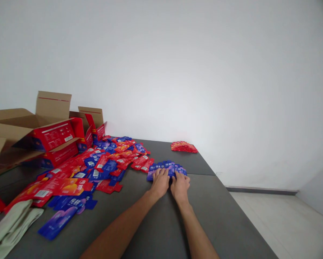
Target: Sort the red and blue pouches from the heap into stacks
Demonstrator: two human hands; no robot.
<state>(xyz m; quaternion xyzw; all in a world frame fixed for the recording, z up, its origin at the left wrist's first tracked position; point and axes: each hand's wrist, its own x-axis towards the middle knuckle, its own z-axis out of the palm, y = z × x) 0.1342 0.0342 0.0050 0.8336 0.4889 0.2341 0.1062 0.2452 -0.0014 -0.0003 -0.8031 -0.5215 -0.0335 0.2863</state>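
A fanned row of blue flattened cartons point(170, 166) lies on the dark grey table point(150, 223), with white lettering and overlapping edges. My left hand point(160, 181) rests over the near left part of the row, its fingers bent onto the cartons. On the right part, my right hand point(180, 185) has its fingers curled over the near edge, close beside the left one. The undersides of both hands and the lower part of the row are hidden. Farther back on the table, a similar fanned row of red flattened cartons point(184, 146) lies apart from my hands.
A loose heap of red and blue flattened cartons point(99, 165) spreads over the left side. Behind it stand open cardboard boxes point(56, 135). A folded pale cloth point(13, 226) lies at the near left. The table's right edge point(239, 208) drops to a light floor; a white wall stands behind.
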